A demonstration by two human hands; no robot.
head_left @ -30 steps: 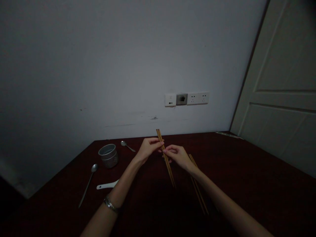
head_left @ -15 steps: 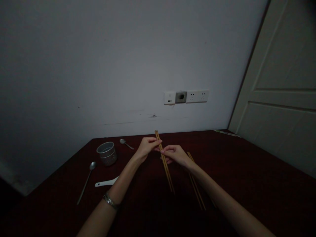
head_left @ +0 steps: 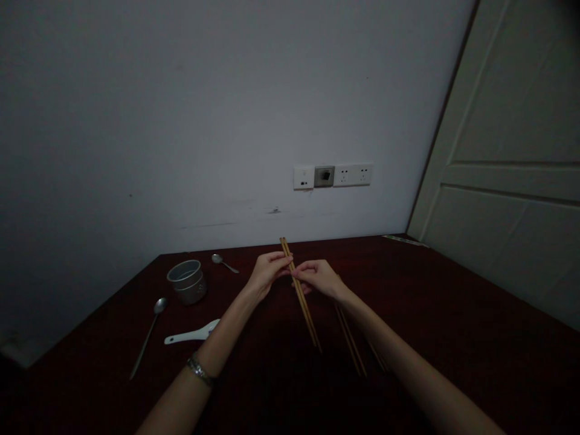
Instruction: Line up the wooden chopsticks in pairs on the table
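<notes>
Both my hands pinch one pair of wooden chopsticks [head_left: 304,307] over the middle of the table. My left hand [head_left: 268,272] grips them near the upper end, and my right hand [head_left: 318,278] closes on them just below. The pair slants, its upper ends toward the wall and its lower ends toward me. More chopsticks [head_left: 351,345] lie on the table under my right forearm, which partly hides them. Beside my left forearm rests a white soup spoon [head_left: 188,336], its bowl partly covered by the arm.
A metal cup [head_left: 188,283] stands at the table's left. Near it lie a long-handled metal spoon [head_left: 148,338] and a small metal spoon [head_left: 224,263]. The dark red table [head_left: 435,302] meets a wall with sockets [head_left: 352,175]; a pale door [head_left: 507,181] is at right.
The view has turned slightly right, so the objects sit further left. My right hand has moved a little up the chopsticks, closer to my left hand. Both hands keep hold.
</notes>
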